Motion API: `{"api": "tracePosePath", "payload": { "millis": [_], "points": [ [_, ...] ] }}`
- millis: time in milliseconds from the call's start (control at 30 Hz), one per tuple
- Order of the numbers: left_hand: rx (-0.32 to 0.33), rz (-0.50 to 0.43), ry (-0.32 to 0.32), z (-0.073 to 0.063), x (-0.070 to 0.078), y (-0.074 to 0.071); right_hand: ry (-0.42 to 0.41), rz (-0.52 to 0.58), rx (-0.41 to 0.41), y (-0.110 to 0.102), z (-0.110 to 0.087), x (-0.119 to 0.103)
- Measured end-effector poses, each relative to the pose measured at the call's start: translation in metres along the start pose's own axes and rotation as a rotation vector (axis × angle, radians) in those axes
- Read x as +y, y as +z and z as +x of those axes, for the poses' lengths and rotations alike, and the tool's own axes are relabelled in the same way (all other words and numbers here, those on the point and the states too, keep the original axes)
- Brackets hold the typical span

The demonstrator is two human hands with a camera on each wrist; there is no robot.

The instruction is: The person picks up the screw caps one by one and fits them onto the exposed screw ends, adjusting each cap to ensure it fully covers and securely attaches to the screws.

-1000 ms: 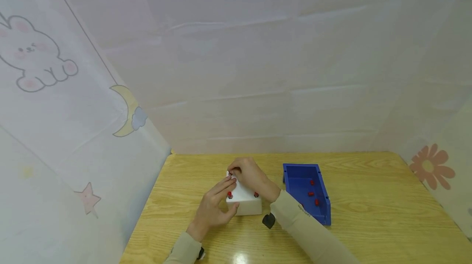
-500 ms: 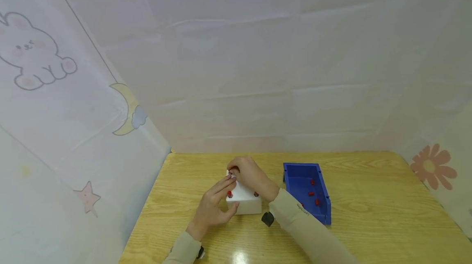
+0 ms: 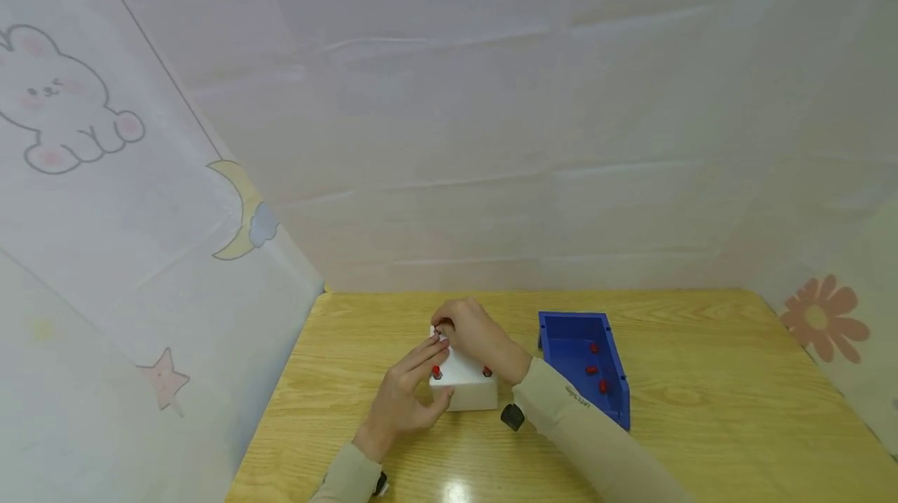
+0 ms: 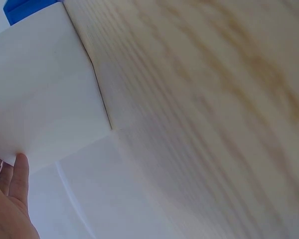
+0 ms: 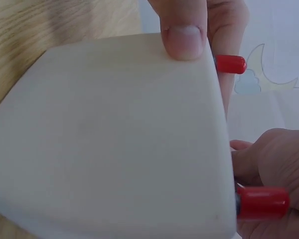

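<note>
A white block (image 3: 463, 395) stands on the table in front of me. My left hand (image 3: 408, 394) grips its left side, fingers lying over the top and thumb against the front face. Red caps (image 3: 436, 370) on short dark posts stick up at the two near corners; in the right wrist view the nearer red cap (image 5: 262, 202) is large. My right hand (image 3: 480, 335) reaches across the top and pinches at the far left corner, where a dark reddish bit shows; its fingers mostly hide that post and cap. In the left wrist view, fingertips (image 4: 21, 172) touch the block's edge.
A blue tray (image 3: 624, 386) stands right of the block with several loose red caps (image 3: 592, 370) inside. My right sleeve (image 3: 561, 409) overlaps its near left part. The wooden table (image 3: 708, 394) meets a pale wall sheet (image 3: 491, 222) at the back.
Both hands keep almost the same place on the block. The right sleeve has shifted slightly and now covers a red cap that showed at the tray's near left earlier.
</note>
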State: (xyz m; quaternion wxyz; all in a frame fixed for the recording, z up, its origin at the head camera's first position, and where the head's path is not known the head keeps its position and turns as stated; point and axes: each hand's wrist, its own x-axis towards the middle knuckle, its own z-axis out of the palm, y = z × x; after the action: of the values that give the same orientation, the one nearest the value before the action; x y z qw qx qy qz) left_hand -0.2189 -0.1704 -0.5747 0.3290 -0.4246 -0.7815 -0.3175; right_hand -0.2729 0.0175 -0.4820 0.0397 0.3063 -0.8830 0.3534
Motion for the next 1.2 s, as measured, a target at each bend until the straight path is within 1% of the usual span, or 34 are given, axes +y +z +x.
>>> {"api": "tracePosePath", "payload": {
  "millis": [133, 333, 500, 700, 800, 933, 1033, 1200],
  "points": [
    [0.011, 0.0, 0.016, 0.0, 0.001, 0.0, -0.015, -0.007, 0.002, 0.002, -0.002, 0.001],
    [0.009, 0.005, 0.017, 0.003, 0.002, 0.001, 0.012, 0.01, 0.019, -0.001, -0.002, -0.001],
    [0.003, -0.001, 0.013, 0.003, 0.001, 0.0, 0.014, -0.011, 0.013, -0.003, -0.003, -0.002],
    [-0.011, 0.005, -0.024, 0.0, 0.0, -0.001, 0.035, -0.023, 0.002, -0.005, -0.004, -0.001],
    [-0.016, 0.01, -0.036, -0.001, 0.001, -0.002, 0.045, -0.05, 0.002, -0.008, -0.006, 0.0],
    [-0.021, 0.017, -0.041, 0.0, 0.002, -0.003, 0.037, -0.093, 0.018, -0.014, -0.01, -0.001],
    [-0.02, 0.018, -0.039, 0.0, 0.002, -0.003, 0.022, -0.091, 0.034, -0.019, -0.012, -0.001],
    [-0.018, 0.017, -0.033, -0.001, 0.001, -0.002, 0.021, -0.076, 0.048, -0.026, -0.017, 0.0]
  ]
}}
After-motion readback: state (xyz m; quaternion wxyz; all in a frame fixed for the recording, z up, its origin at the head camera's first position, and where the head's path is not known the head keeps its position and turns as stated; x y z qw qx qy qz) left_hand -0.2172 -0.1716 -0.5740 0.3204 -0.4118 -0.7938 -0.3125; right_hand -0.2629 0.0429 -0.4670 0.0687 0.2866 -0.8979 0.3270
